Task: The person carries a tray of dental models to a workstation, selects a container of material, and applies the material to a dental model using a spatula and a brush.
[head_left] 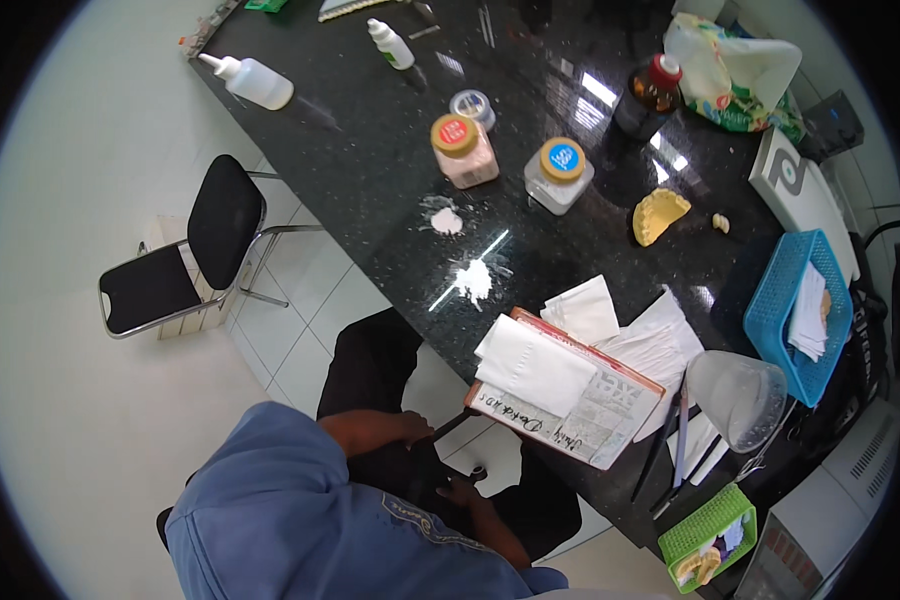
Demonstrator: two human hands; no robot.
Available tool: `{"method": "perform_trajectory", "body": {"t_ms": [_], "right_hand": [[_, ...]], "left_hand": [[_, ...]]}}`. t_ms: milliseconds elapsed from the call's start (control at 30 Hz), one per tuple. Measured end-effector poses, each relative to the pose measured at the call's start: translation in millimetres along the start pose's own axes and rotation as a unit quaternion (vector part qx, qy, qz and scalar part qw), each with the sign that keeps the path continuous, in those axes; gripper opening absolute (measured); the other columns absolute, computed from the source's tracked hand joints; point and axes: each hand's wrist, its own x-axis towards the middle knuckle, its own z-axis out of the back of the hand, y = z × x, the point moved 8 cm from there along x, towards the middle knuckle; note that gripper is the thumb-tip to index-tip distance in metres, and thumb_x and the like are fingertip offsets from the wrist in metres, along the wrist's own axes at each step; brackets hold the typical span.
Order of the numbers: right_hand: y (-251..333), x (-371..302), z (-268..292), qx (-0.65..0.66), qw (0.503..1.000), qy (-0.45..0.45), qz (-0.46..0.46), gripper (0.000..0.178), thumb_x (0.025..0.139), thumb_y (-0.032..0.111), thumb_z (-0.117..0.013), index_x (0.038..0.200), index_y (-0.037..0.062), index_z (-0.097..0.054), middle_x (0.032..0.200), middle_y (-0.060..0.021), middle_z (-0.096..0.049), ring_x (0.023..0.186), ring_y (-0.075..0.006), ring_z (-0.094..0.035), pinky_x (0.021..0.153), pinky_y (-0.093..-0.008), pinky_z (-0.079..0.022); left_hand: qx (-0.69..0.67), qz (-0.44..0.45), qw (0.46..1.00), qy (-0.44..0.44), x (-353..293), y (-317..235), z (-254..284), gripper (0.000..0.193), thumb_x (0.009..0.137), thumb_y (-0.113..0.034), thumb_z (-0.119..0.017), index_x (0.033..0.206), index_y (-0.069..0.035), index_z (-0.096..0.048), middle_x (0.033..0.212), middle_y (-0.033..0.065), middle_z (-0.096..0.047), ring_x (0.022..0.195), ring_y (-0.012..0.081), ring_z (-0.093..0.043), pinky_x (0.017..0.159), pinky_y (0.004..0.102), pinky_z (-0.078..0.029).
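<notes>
My left hand (410,428) lies on my dark trousers in my lap, fingers loosely stretched and nothing seen in them. Lower down, my right hand (460,491) rests near my other thigh, its fingers apart and partly shaded. Both are below the black counter (370,190). Nearest to them on it is a red-edged board (570,440) with handwriting, topped by folded white tissue (535,365). Beyond lie a white powder heap (475,282) and a pinkish powder heap (447,221). Behind stand a pink-powder jar (467,160) and a white-powder jar (558,188), both gold-lidded.
Right side: yellow dental cast (658,216), amber bottle (650,100), blue basket (770,290), translucent cup (735,395), slim brush-like tools (680,440), green basket (685,540). Far left: squeeze bottle (260,84) and dropper bottle (392,48). A black chair (225,215) stands on the floor, left.
</notes>
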Motion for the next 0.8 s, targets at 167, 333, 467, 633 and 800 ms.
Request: {"method": "perform_trajectory", "body": {"t_ms": [167,333,467,633,800], "right_hand": [[108,-65,116,0.011,0.992,-0.125,0.008,0.084,0.097,0.068,-0.057,0.134,-0.0072,-0.056,0.135,-0.0322,-0.062,0.13,-0.0458,-0.058,0.108,-0.0508,-0.047],[147,-84,224,0.055,0.947,-0.317,-0.002,0.067,0.102,0.06,-0.053,0.126,-0.0023,-0.059,0.125,-0.0326,-0.064,0.122,-0.048,-0.061,0.103,-0.0553,-0.047],[166,-107,294,-0.019,0.864,-0.502,0.014,0.049,0.106,0.048,-0.052,0.118,0.0016,-0.066,0.108,-0.0253,-0.068,0.106,-0.0458,-0.065,0.091,-0.0533,-0.05],[169,-111,322,-0.007,0.848,-0.53,0.021,0.045,0.106,0.048,-0.053,0.112,0.0053,-0.067,0.106,-0.0249,-0.07,0.102,-0.0463,-0.067,0.088,-0.0541,-0.052],[185,-82,343,0.017,0.85,-0.526,0.033,0.045,0.107,0.047,-0.05,0.107,0.0057,-0.069,0.107,-0.0251,-0.072,0.108,-0.0455,-0.068,0.092,-0.0544,-0.053]], "left_hand": [[0.011,0.064,0.998,0.007,-11,73,29,0.096,0.065,-0.039,-0.096,0.144,-0.011,-0.05,0.137,0.0193,-0.063,0.126,0.0406,-0.063,0.099,0.0559,-0.054],[0.016,0.085,0.993,-0.082,-61,113,153,0.093,0.069,-0.041,-0.094,0.143,-0.005,-0.05,0.139,0.0223,-0.062,0.133,0.0413,-0.058,0.106,0.0546,-0.049],[-0.023,0.082,0.979,-0.186,-64,143,213,0.09,0.069,-0.038,-0.095,0.142,-0.004,-0.054,0.139,0.0205,-0.063,0.134,0.0393,-0.057,0.106,0.0521,-0.051],[0.079,0.019,0.981,-0.175,-58,131,262,0.085,0.07,-0.034,-0.095,0.141,-0.006,-0.058,0.139,0.018,-0.064,0.132,0.0391,-0.059,0.105,0.0515,-0.052],[0.15,0.04,0.982,-0.106,-61,126,264,0.073,0.075,-0.02,-0.091,0.14,-0.008,-0.061,0.138,0.0165,-0.065,0.13,0.0378,-0.061,0.102,0.051,-0.054]]}}
